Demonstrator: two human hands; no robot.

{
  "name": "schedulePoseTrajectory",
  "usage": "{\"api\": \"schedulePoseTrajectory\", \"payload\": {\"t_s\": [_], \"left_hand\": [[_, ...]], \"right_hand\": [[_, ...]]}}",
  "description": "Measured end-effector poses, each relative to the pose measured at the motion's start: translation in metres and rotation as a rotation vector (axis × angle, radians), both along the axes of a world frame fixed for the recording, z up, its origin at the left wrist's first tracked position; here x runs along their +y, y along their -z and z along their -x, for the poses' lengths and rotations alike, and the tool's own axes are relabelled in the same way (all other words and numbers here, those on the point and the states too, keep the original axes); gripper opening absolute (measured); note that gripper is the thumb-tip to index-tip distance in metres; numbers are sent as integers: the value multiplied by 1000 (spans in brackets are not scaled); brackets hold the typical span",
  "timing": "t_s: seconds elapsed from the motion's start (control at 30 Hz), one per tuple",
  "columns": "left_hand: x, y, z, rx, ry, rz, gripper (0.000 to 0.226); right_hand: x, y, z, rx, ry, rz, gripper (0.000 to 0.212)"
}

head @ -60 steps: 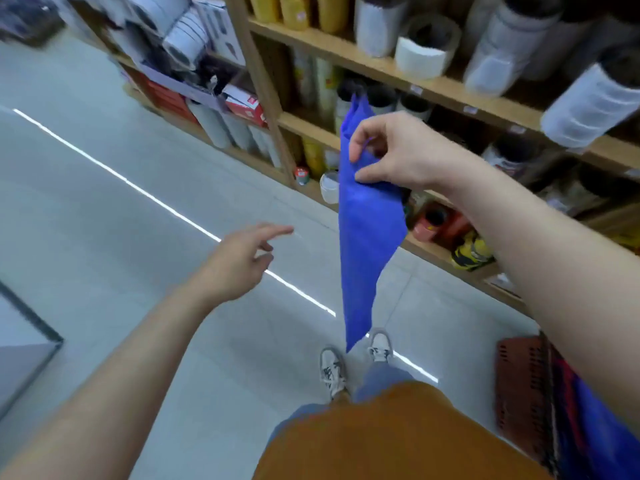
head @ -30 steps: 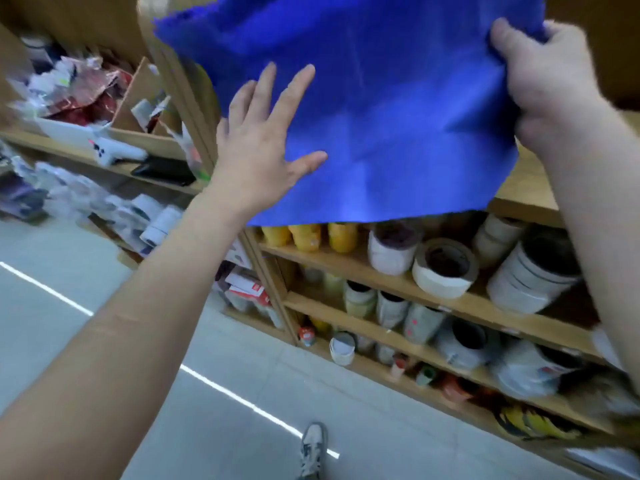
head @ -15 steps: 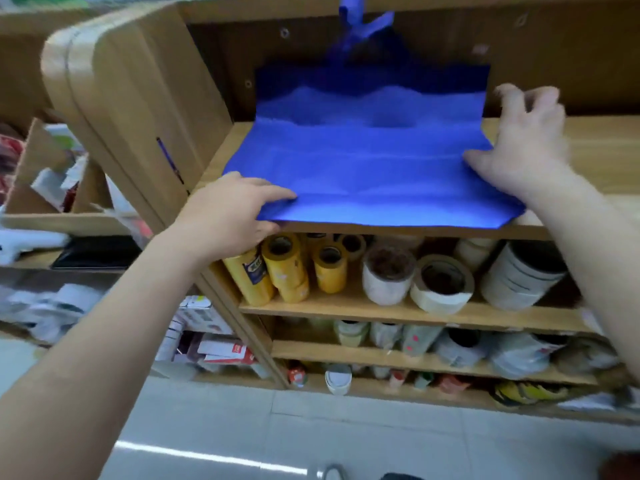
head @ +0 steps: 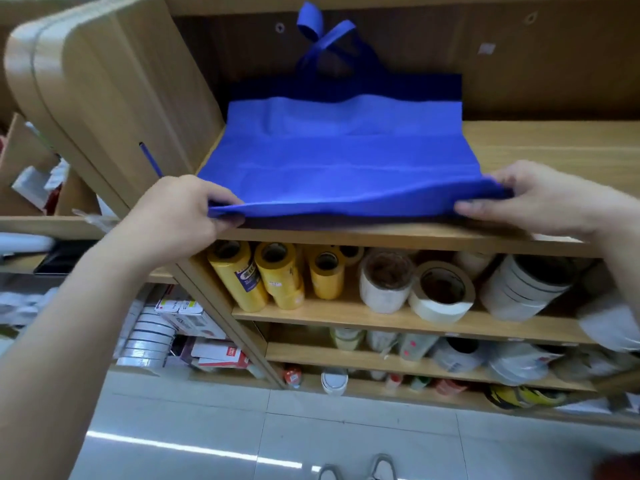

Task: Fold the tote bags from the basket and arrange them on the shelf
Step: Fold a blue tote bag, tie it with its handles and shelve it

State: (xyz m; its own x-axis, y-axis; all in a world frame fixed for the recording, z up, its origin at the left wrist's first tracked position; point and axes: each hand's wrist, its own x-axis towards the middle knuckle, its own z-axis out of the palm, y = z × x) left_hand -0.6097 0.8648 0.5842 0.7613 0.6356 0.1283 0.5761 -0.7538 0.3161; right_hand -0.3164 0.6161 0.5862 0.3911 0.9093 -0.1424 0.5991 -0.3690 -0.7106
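A blue tote bag (head: 341, 157) lies spread flat on the top wooden shelf (head: 554, 147), its handles (head: 323, 36) pointing up against the back panel. My left hand (head: 183, 213) pinches the bag's near left corner at the shelf's front edge. My right hand (head: 540, 199) pinches the near right corner. The near edge of the bag is lifted slightly off the shelf between my hands. The basket is out of view.
Below the bag's shelf stand yellow tape rolls (head: 273, 275) and white tape rolls (head: 440, 292). Lower shelves hold more rolls and small packs. The shelf's rounded wooden side panel (head: 104, 98) rises at the left. To the bag's right the top shelf is bare wood.
The bag went from hanging in my right hand to lying spread on the top shelf. Both hands moved to its near corners and now pinch them, raising the front edge.
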Motion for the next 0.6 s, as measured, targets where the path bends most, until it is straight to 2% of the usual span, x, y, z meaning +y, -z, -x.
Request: {"api": "schedulePoseTrajectory", "payload": {"t_s": [0.1, 0.17, 0.23, 0.3, 0.43, 0.53, 0.6], "left_hand": [[7, 4, 0, -246, -100, 330, 4], [8, 11, -3, -409, -171, 361, 6], [9, 19, -6, -491, -224, 284, 18], [11, 21, -9, -503, -231, 180, 23], [10, 25, -16, -286, -201, -206, 40], [14, 29, -25, -137, -232, -371, 50], [18, 31, -27, -129, -97, -431, 50]], "right_hand": [[-1, 8, 1, 82, 223, -209, 25], [1, 14, 4, 107, 275, -317, 18], [4, 20, 3, 71, 341, -398, 9], [7, 23, 2, -53, 411, -432, 3], [14, 29, -3, -280, 521, -401, 34], [18, 28, 1, -491, 420, -221, 56], [21, 28, 6, -728, 305, -142, 57]]}}
